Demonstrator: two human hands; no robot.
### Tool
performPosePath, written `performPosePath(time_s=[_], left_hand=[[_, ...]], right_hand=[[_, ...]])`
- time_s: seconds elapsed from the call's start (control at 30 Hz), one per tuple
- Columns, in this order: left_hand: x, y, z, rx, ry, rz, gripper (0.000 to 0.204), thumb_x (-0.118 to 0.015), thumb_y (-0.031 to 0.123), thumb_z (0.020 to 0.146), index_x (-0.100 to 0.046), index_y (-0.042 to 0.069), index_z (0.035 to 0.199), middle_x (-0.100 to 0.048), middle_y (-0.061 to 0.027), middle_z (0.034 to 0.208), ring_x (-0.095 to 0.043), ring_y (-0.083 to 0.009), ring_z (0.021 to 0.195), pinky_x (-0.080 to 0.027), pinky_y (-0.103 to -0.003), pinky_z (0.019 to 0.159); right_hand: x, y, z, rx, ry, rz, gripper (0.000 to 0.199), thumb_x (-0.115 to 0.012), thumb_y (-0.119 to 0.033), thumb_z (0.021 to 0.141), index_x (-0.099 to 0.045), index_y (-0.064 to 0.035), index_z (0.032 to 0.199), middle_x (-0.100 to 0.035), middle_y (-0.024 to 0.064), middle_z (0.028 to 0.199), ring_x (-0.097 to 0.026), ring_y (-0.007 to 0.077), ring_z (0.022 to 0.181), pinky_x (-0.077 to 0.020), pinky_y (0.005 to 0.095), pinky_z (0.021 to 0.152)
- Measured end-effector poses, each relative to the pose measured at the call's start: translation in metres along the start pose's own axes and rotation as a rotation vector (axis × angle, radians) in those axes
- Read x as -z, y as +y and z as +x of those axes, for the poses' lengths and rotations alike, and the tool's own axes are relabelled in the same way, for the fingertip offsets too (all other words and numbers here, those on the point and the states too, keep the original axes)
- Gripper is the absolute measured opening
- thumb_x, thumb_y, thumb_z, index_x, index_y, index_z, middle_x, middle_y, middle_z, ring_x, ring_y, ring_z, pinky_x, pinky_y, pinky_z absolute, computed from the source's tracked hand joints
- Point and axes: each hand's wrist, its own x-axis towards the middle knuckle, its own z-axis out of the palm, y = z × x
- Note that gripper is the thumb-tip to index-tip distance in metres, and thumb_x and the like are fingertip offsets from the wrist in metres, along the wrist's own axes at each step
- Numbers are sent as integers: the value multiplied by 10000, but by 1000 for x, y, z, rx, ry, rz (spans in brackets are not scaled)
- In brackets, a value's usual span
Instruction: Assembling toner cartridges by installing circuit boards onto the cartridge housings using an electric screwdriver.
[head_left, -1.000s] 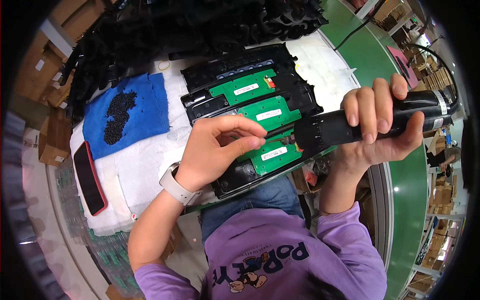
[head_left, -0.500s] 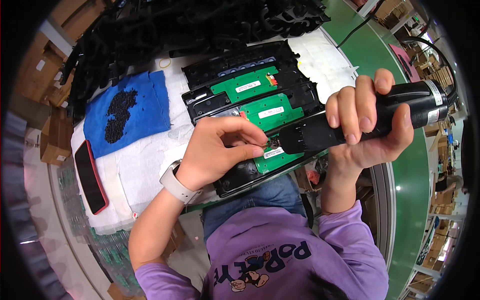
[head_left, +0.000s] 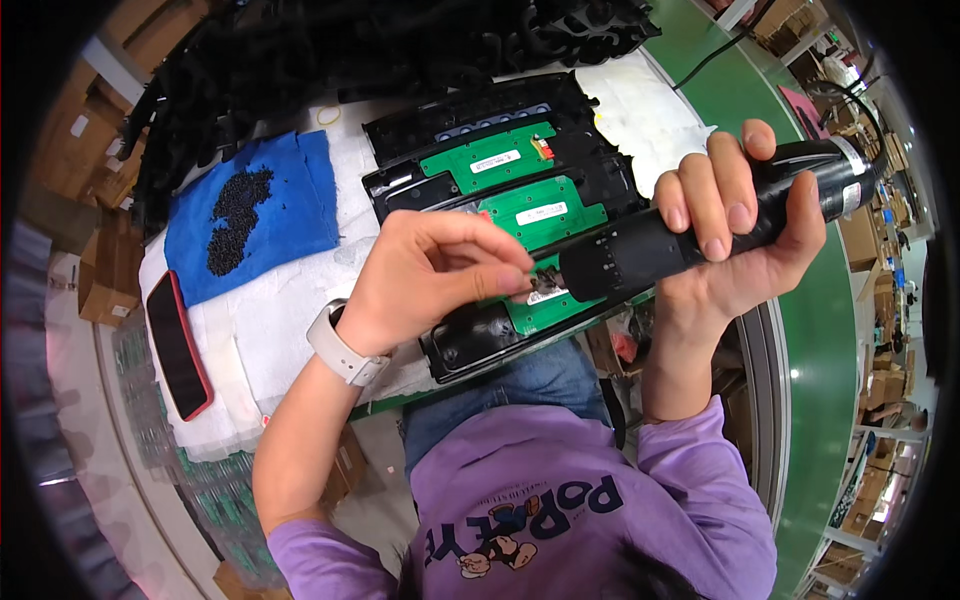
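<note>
My right hand (head_left: 735, 235) is wrapped around a thick black corded electric screwdriver (head_left: 625, 262), whose tip points left. My left hand (head_left: 420, 265) has thumb and forefinger pinched beside that tip; what lies between them is too small to make out. Under the tip sits a green circuit board (head_left: 540, 315) in a black plastic housing (head_left: 465, 340), partly hidden by my left hand and the tool. Two more green boards, a middle one (head_left: 562, 193) and a far one (head_left: 490, 150), lie in black housings just beyond.
On the left, a blue cloth (head_left: 300, 190) carries a pile of small black screw-like pieces (head_left: 235, 220). A phone in a red case (head_left: 180, 345) lies near the white-covered table's left edge. Black plastic parts (head_left: 400, 50) are heaped at the back; a green surface (head_left: 830, 420) runs along the right.
The screwdriver's rear end has swung slightly away from me and to the left. My left hand and wrist have shifted a little left and away, with the pinch kept near the tip.
</note>
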Motion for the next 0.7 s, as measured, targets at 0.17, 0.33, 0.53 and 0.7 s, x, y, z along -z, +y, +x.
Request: performPosePath(time_s=[0.17, 0.33, 0.53, 0.7], left_hand=[[1, -8, 4, -71, 128, 119, 112, -560, 39, 849, -608, -47, 905, -629, -67, 754, -606, -116, 686, -499, -229, 684], [1, -8, 2, -44, 109, 125, 136, -577, 77, 848, -600, -36, 920, -617, -55, 759, -582, -91, 679, -489, -215, 655], [-7, -15, 2, -113, 70, 158, 143, -613, 49, 812, -601, -35, 927, -620, -50, 770, -574, -76, 671, -473, -199, 613], [-7, -16, 3, -66, 146, 69, 142, -520, 86, 867, -605, -16, 917, -612, -55, 730, -580, -80, 612, -444, -192, 527]], right_hand=[[-8, -1, -9, -140, -203, -165, 338, -575, -294, 828, -407, -41, 977, -475, -3, 604, -470, 98, 426, -427, 267, 499], [-24, 7, -26, -211, -178, -323, 386, -697, -241, 744, -426, -55, 946, -503, 14, 597, -493, 122, 432, -394, 243, 438], [-31, 11, -23, -257, -216, -368, 365, -734, -187, 712, -451, -37, 887, -515, 35, 597, -491, 136, 440, -383, 245, 415], [-35, 11, -15, -288, -447, -595, 335, -742, -159, 715, -468, -11, 837, -508, 48, 572, -482, 139, 441, -388, 253, 394]])
